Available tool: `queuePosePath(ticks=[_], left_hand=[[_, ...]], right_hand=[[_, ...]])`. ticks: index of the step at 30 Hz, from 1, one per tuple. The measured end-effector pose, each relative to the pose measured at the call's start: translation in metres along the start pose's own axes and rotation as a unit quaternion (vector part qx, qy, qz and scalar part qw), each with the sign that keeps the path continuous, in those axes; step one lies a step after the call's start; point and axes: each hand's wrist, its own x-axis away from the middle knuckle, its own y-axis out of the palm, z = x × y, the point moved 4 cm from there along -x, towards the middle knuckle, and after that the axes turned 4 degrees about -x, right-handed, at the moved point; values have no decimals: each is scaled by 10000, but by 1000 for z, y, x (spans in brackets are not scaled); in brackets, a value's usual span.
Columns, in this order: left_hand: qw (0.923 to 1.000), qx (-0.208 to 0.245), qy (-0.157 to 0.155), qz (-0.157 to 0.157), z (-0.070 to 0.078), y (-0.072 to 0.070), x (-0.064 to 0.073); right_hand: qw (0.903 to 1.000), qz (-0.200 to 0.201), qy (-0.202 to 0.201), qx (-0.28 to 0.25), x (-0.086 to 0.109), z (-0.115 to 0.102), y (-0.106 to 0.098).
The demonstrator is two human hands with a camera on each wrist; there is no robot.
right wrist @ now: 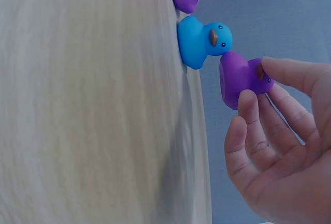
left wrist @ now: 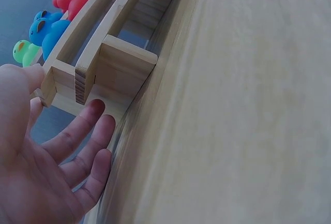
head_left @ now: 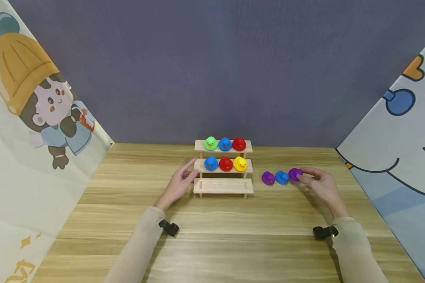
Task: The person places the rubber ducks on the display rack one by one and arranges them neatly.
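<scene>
A three-step wooden stand bears small rubber ducks on its upper two steps. Green, blue and red ducks sit on top; blue, red and yellow ones sit on the middle step. My left hand is at the stand's left end, fingers loosely extended, thumb against the middle step's end in the left wrist view. Between thumb and fingers, my right hand pinches a purple duck, held above the table beside a blue duck.
Another purple duck sits on the wooden table, between the stand and the blue duck. A dark grey panel rises behind the table, with printed panels on both sides.
</scene>
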Motion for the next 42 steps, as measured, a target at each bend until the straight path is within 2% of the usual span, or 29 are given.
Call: queuePosePath(ticks=[9,12,18,31,42], left_hand=[[9996,55,-195,-174,11,0,3],[9996,66,-202,-194,8,0,2],[10000,35,-80,-41,0,1,0],[10000,12,20,-42,-1,1,0],[10000,69,43,-38,1,0,0]], right_hand=[[10000,72,-30,4,3,-6,1],[9999,83,-52,24,5,-9,1],[9999,117,-59,21,10,-15,4],[9996,124,-235,56,20,-28,14],[9984,66,-559,-95,25,-38,29]])
